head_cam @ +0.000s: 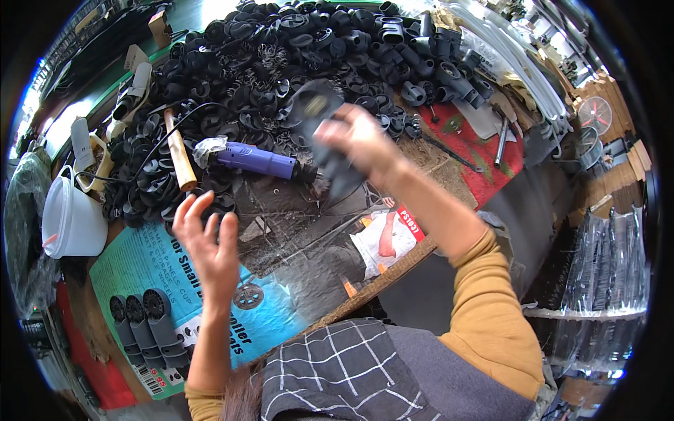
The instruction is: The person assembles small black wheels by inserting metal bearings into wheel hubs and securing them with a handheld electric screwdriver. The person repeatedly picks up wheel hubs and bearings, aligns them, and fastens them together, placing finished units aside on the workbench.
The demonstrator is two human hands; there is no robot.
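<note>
My right hand (360,139) is blurred by motion above the middle of the bench. Its fingers close on a dark grey plastic part (316,102), whose outline is smeared. My left hand (208,237) hangs over the printed cardboard (152,263) with its fingers apart and nothing in them. Just beyond its fingertips is the wooden handle (179,152) of a tool, its far end among the black parts. Between my hands lies a purple corded power tool (258,160) with clear film about one end. Three grey plastic housings with round black tops (152,326) stand side by side at the lower left.
Black plastic parts and metal springs form a large heap (253,68) across the back. A white bucket (73,221) stands at the left. On red cloth (447,126) at the right lie a metal-handled tool (503,139) and a thin dark bar (453,150). The bench's front edge (368,294) runs before me.
</note>
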